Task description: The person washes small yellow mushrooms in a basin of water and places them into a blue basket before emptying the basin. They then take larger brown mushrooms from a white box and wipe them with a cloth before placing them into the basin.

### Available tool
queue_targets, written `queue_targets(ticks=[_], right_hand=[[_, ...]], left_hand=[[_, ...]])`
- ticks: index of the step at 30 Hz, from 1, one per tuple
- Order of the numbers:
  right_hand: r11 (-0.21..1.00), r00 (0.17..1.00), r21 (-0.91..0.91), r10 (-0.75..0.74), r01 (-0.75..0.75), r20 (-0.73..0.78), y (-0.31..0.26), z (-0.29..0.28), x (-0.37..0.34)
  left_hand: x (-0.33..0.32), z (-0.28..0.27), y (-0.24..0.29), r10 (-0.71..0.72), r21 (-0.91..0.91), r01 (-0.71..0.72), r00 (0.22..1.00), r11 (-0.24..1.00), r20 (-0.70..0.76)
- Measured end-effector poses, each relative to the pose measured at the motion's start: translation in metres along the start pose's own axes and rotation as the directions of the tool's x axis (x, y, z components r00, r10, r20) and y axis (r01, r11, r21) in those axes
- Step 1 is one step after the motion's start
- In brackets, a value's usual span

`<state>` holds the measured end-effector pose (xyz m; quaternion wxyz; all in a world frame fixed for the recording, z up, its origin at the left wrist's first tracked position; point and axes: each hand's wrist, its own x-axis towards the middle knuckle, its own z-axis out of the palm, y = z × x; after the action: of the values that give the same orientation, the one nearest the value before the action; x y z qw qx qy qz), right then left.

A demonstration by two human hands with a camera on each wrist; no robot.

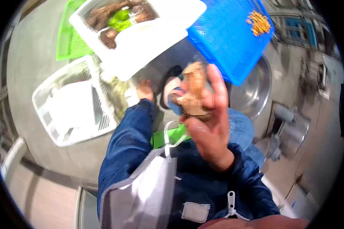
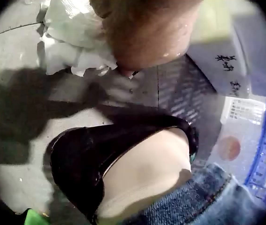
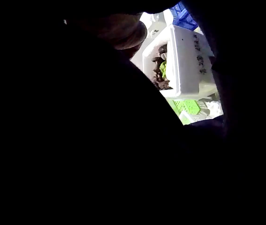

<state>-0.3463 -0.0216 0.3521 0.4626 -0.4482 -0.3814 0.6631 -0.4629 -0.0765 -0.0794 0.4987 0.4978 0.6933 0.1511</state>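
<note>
In the head view my right hand (image 1: 214,122) holds a light-brown, mushroom-like piece (image 1: 195,86) between thumb and fingers, one finger stretched up beside it. Motion blurs the piece. My left hand (image 1: 144,91) reaches low beside the white foam box, near a pale crumpled heap (image 1: 118,91). Up close in the left wrist view, the left hand (image 2: 147,42) lies over crumpled white wrapping (image 2: 76,51); its fingers are mostly hidden, and I cannot tell whether they grip it. Dark mushrooms (image 1: 99,17) and a bright green clump (image 1: 119,20) fill part of the foam box (image 1: 153,45).
A blue basket (image 1: 221,38) with small golden pieces (image 1: 259,23) stands right of the foam box, above a metal bowl (image 1: 254,91). Leftward are a white basket (image 1: 49,126) and a green basket (image 1: 63,42). A dark shoe (image 2: 76,164) stands below the left hand.
</note>
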Motion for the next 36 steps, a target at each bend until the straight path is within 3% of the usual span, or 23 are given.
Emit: queue_targets(ticks=[1,4,6,9,10,15,17,18,19,21,23,25,27,29,30,31,33,34,35,36], right_hand=[[0.997,0.996,-0.042,0.059,-0.062,-0.074,-0.001,-0.001,-0.003],[0.984,1.000,-0.176,-0.002,0.000,-0.010,0.011,-0.018,-0.008],[0.969,0.999,-0.244,-0.026,0.035,0.039,0.008,-0.019,-0.012],[0.954,0.995,-0.283,0.102,-0.101,-0.013,-0.001,-0.015,-0.016],[0.927,0.998,-0.369,-0.066,0.063,0.004,0.001,-0.014,-0.018],[0.772,0.979,-0.604,-0.186,0.197,0.082,-0.002,-0.019,-0.037],[0.645,0.922,-0.684,-0.371,0.340,0.108,0.001,-0.022,-0.045],[0.671,0.900,-0.636,-0.426,0.381,0.090,0.001,-0.025,-0.050],[0.651,0.860,-0.626,-0.507,0.430,0.063,-0.003,-0.029,-0.058],[0.666,0.803,-0.557,-0.596,0.496,0.002,-0.028,-0.048,-0.078],[0.679,0.769,-0.517,-0.637,0.522,-0.060,-0.054,-0.072,-0.103],[0.568,0.693,-0.621,-0.719,0.540,-0.055,-0.073,-0.094,-0.131],[0.413,0.648,-0.780,-0.762,0.470,-0.013,-0.084,-0.105,-0.162],[0.240,0.635,-0.903,-0.771,0.355,0.045,-0.084,-0.112,-0.182],[0.189,0.634,-0.933,-0.771,0.307,0.053,-0.082,-0.114,-0.192],[0.182,0.665,-0.942,-0.744,0.283,0.056,-0.073,-0.123,-0.197],[0.160,0.740,-0.973,-0.673,0.166,0.015,-0.059,-0.135,-0.214],[0.152,0.774,-0.980,-0.633,0.125,0.000,-0.047,-0.145,-0.220],[0.233,0.881,-0.971,-0.468,0.047,-0.070,-0.045,-0.150,-0.231],[0.280,0.893,-0.954,-0.449,0.106,-0.033,-0.033,-0.161,-0.237]], left_hand=[[0.003,0.008,-0.011,0.005,0.045,-0.002,0.998,0.999,-0.067],[0.006,0.027,-0.020,0.041,0.150,-0.004,0.968,0.989,-0.246],[-0.018,0.032,-0.008,0.064,0.109,-0.040,0.971,0.993,-0.230],[-0.057,0.012,0.014,0.062,-0.044,-0.068,0.988,0.997,-0.141],[-0.067,-0.002,0.023,0.053,-0.112,-0.066,0.992,0.991,-0.112],[-0.117,-0.119,0.094,-0.003,-0.539,0.006,1.000,0.842,0.007],[-0.145,-0.158,0.135,0.076,-0.690,-0.058,0.997,0.721,-0.004],[-0.154,-0.174,0.147,0.213,-0.811,-0.126,0.977,0.571,-0.002],[-0.181,-0.192,0.188,0.205,-0.857,-0.131,0.978,0.499,-0.030],[-0.219,-0.219,0.235,0.338,-0.909,-0.211,0.937,0.358,-0.084],[-0.246,-0.229,0.283,0.654,-0.888,-0.361,0.751,0.284,-0.096],[-0.272,-0.218,0.329,0.773,-0.877,-0.387,0.634,0.286,-0.028],[-0.285,-0.189,0.357,0.821,-0.890,-0.329,0.565,0.316,0.082],[-0.296,-0.149,0.375,0.810,-0.898,-0.225,0.551,0.378,0.203],[-0.299,-0.128,0.376,0.771,-0.903,-0.133,0.579,0.409,0.264],[-0.299,-0.107,0.373,0.726,-0.899,-0.032,0.603,0.436,0.331],[-0.286,-0.067,0.361,0.702,-0.874,0.174,0.534,0.454,0.471],[-0.283,-0.051,0.356,0.647,-0.858,0.250,0.572,0.448,0.505],[-0.293,-0.040,0.361,0.565,-0.848,0.277,0.647,0.452,0.513],[-0.295,-0.027,0.359,0.566,-0.851,0.283,0.648,0.442,0.510]])
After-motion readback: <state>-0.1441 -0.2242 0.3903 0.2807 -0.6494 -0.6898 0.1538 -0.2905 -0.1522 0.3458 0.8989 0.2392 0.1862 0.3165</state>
